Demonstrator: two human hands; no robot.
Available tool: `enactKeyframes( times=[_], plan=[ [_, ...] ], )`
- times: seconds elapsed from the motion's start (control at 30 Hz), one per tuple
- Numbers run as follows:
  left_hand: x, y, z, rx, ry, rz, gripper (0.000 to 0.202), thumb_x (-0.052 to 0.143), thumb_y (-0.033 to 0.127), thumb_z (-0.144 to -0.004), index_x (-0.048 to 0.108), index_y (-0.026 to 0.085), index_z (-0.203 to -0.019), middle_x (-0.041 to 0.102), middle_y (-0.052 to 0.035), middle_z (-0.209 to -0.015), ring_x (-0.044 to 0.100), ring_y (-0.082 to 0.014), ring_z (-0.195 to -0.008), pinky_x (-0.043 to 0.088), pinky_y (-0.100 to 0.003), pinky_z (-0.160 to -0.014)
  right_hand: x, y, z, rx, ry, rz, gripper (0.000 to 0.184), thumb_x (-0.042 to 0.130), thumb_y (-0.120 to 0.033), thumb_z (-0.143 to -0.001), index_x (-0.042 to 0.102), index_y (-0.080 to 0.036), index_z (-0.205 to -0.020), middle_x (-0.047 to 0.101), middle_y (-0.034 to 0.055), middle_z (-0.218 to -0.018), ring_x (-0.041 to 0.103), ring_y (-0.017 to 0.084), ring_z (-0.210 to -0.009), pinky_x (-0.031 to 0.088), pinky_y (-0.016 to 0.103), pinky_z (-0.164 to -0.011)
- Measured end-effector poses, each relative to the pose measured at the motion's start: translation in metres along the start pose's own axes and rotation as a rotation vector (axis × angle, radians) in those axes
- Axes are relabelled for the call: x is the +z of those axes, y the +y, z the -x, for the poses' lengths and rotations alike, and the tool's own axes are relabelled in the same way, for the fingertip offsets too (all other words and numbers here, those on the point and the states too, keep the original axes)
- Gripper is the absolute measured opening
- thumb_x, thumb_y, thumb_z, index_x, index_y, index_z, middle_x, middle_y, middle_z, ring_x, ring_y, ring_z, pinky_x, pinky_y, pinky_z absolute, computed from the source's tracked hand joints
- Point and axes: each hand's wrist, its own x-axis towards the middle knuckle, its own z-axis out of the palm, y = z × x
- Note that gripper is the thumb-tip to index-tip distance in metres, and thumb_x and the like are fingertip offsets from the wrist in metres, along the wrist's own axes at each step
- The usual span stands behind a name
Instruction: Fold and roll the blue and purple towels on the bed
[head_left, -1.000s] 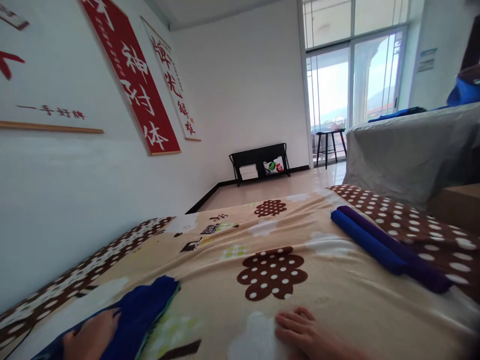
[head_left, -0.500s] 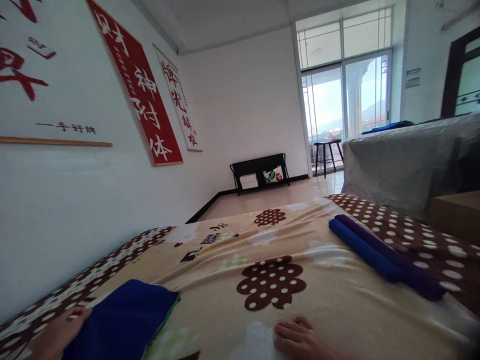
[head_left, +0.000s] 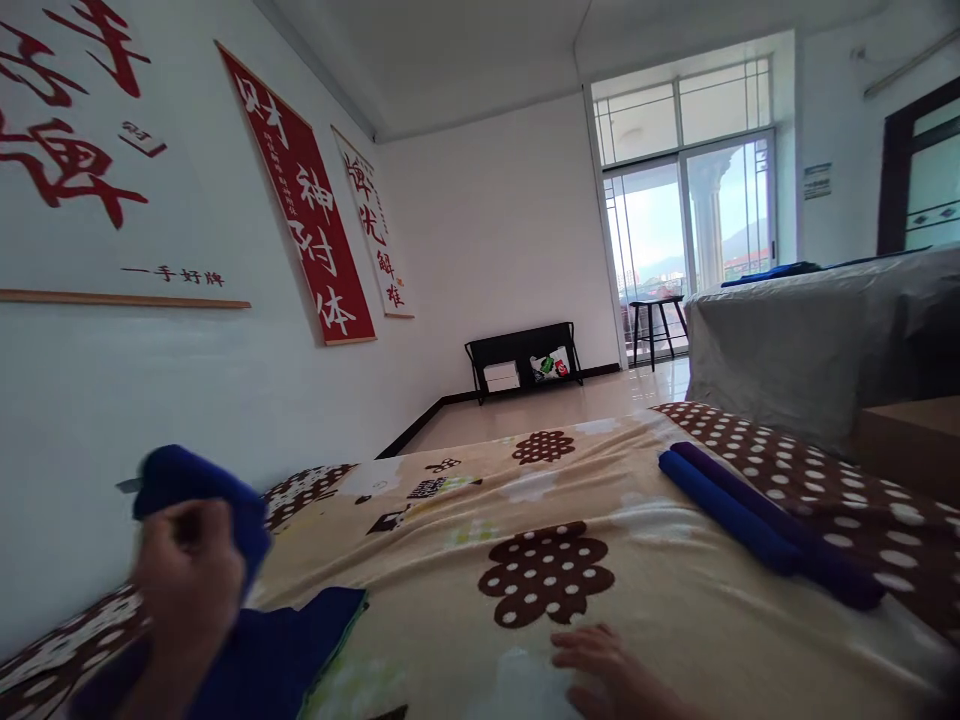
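Observation:
A dark blue cloth (head_left: pixel 289 645) with a green edge lies partly on the patterned blanket (head_left: pixel 435 600) at the lower left. My left hand (head_left: pixel 187 565) is closed on the cloth and holds one part of it raised, bunched above the fist. The rest of that cloth stays spread below the wrist. My right hand (head_left: pixel 600 665) rests near the bottom middle, by a brown dotted flower print, its fingers stretched out and holding nothing. To its right lie a rolled blue cloth (head_left: pixel 727 510) and a rolled purple cloth (head_left: pixel 795 540), side by side.
A grey-covered table (head_left: pixel 787 340) stands at the right, with blue cloth on top. Beside it is a cardboard box (head_left: pixel 911 440). A low black rack (head_left: pixel 521 360) stands by the far wall and a black stool (head_left: pixel 656 325) by the glass door. Scrolls hang on the left wall.
My left hand has risen, lifting part of the blue cloth off the blanket. My right hand has stayed in about the same place, its fingers now straighter. The view has tilted slightly up and left.

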Motion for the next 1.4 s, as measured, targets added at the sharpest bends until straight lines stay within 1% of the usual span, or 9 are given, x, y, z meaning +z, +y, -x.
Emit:
enactKeyframes(
  times=[0.2,0.3,0.43,0.6,0.73,0.87,1.0,1.17,1.4],
  plan=[
    [0.063,0.077,0.239,-0.053,-0.845,0.629,0.036,0.065,0.057,-0.074,0.051,0.026,-0.085,0.058,-0.0028,-0.079,0.058,-0.0213,-0.077,0.048,-0.034,-0.072,-0.005,-0.060,0.002,0.346,0.364,-0.542,0.060,0.037,-0.071,-0.091,0.066,-0.021,-0.110,0.069,0.0068,-0.100,0.066,0.019,-0.089,0.054,0.034,-0.080],
    [0.067,0.085,0.304,-0.139,-1.339,0.817,0.031,0.069,0.031,-0.067,0.052,0.022,-0.092,0.053,-0.0020,-0.084,0.055,-0.0188,-0.083,0.046,-0.030,-0.075,-0.007,-0.055,0.021,0.604,0.373,-0.442,0.060,0.052,-0.076,-0.079,0.066,-0.018,-0.085,0.068,0.0060,-0.083,0.064,0.021,-0.080,0.053,0.034,-0.075],
    [0.056,0.081,0.284,0.024,-1.465,0.612,0.029,0.066,0.015,-0.067,0.052,0.021,-0.091,0.042,0.0041,-0.073,0.041,-0.0127,-0.068,0.034,-0.026,-0.064,-0.020,-0.053,0.042,0.493,0.222,-0.480,0.044,0.060,-0.061,-0.081,0.069,-0.019,-0.090,0.071,0.0040,-0.091,0.064,0.019,-0.085,0.052,0.033,-0.083],
    [0.031,0.095,0.237,0.211,-1.506,0.455,0.022,0.058,0.032,-0.087,0.047,0.019,-0.072,0.044,0.0036,-0.067,0.037,-0.0122,-0.065,0.028,-0.027,-0.063,-0.040,-0.071,0.036,0.563,0.204,-0.491,0.033,0.077,-0.047,-0.067,0.066,-0.018,-0.081,0.066,0.0006,-0.072,0.061,0.016,-0.071,0.049,0.026,-0.066],
    [0.020,0.103,0.220,0.023,-1.499,0.595,0.040,0.050,0.053,-0.092,0.048,0.019,-0.072,0.040,0.0037,-0.066,0.036,-0.0122,-0.066,0.028,-0.026,-0.062,-0.063,-0.066,0.031,0.475,0.242,-0.411,0.029,0.073,-0.045,-0.072,0.063,-0.018,-0.074,0.064,0.0008,-0.069,0.057,0.015,-0.066,0.046,0.026,-0.063],
    [0.022,0.105,0.219,-0.451,-1.444,0.934,0.042,0.062,0.058,-0.084,0.048,0.020,-0.078,0.043,0.0049,-0.072,0.036,-0.0098,-0.064,0.031,-0.022,-0.060,-0.080,-0.054,0.033,0.428,0.377,-0.272,0.032,0.067,-0.048,-0.079,0.062,-0.018,-0.089,0.064,0.0017,-0.081,0.056,0.014,-0.070,0.044,0.025,-0.063],
    [0.032,0.114,0.242,-0.814,-1.391,1.172,0.043,0.076,0.053,-0.074,0.050,0.019,-0.080,0.047,0.0054,-0.071,0.039,-0.0077,-0.062,0.035,-0.020,-0.061,-0.067,-0.071,0.040,0.466,0.437,-0.217,0.044,0.049,-0.060,-0.090,0.052,-0.019,-0.075,0.053,-0.0011,-0.068,0.047,0.011,-0.062,0.036,0.023,-0.057],
    [0.035,0.122,0.273,-0.864,-1.449,1.293,0.040,0.080,0.048,-0.071,0.057,0.017,-0.085,0.054,0.0024,-0.079,0.050,-0.0091,-0.071,0.042,-0.021,-0.071,-0.043,-0.113,0.043,0.405,0.200,-0.268,0.045,0.041,-0.059,-0.095,0.052,-0.019,-0.079,0.059,-0.0010,-0.071,0.050,0.011,-0.063,0.036,0.022,-0.057],
    [0.045,0.095,0.255,-0.848,-1.201,1.234,0.037,0.078,0.048,-0.075,0.057,0.018,-0.078,0.058,0.0027,-0.070,0.054,-0.0101,-0.061,0.043,-0.021,-0.058,-0.058,-0.093,0.048,0.362,0.329,-0.342,0.050,0.053,-0.060,-0.089,0.053,-0.018,-0.063,0.056,-0.0010,-0.058,0.047,0.010,-0.056,0.034,0.024,-0.056]
  ],
)
